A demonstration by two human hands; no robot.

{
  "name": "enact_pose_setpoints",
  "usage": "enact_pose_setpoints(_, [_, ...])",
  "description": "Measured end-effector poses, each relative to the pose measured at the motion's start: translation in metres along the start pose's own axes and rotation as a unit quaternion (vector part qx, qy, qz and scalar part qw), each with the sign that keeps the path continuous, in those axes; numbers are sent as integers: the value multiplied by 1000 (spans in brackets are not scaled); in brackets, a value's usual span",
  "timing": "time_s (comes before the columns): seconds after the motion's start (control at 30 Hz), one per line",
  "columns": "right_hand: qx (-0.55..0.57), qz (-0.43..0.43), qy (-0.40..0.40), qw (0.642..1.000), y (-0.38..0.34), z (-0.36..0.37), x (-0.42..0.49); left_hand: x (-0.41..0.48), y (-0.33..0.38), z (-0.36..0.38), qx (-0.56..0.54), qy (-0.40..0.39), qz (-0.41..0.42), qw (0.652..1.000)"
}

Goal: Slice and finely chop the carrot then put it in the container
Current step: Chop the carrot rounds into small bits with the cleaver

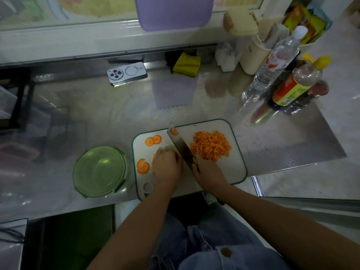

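A white cutting board (231,170) lies at the counter's front edge. A heap of finely chopped carrot (211,145) sits on its right half. Round carrot slices lie on its left half, two at the back (153,140) and two nearer me (143,166). My right hand (209,173) grips the handle of a cleaver (180,144) whose blade slants across the board with a carrot bit stuck near its tip. My left hand (166,166) has its fingers curled down over carrot pieces right beside the blade; those pieces are mostly hidden. An empty green round container (99,171) stands left of the board.
A phone (127,73) lies at the back of the steel counter, with a yellow cloth (187,64) to its right. Bottles (280,61) and a sauce bottle (300,84) stand at the back right. A purple board (173,12) leans above.
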State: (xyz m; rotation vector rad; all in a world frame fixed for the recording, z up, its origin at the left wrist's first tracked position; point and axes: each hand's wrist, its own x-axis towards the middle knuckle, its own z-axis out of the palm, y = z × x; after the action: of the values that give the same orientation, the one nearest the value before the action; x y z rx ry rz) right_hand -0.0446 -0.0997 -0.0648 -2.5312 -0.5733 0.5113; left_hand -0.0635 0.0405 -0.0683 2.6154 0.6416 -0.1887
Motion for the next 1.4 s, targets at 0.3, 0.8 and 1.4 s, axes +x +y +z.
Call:
enact_pose_setpoints(0.3, [50, 65, 52, 995, 11, -14, 8, 6, 12, 5, 7, -23, 55, 998])
enact_pose_setpoints(0.8, [101, 102, 8, 990, 1, -10, 5, -10, -26, -12, 10, 76, 44, 996])
enact_pose_setpoints(1.4, [270, 126, -32, 954, -15, 11, 23, 41, -56, -28, -118, 28, -60, 991])
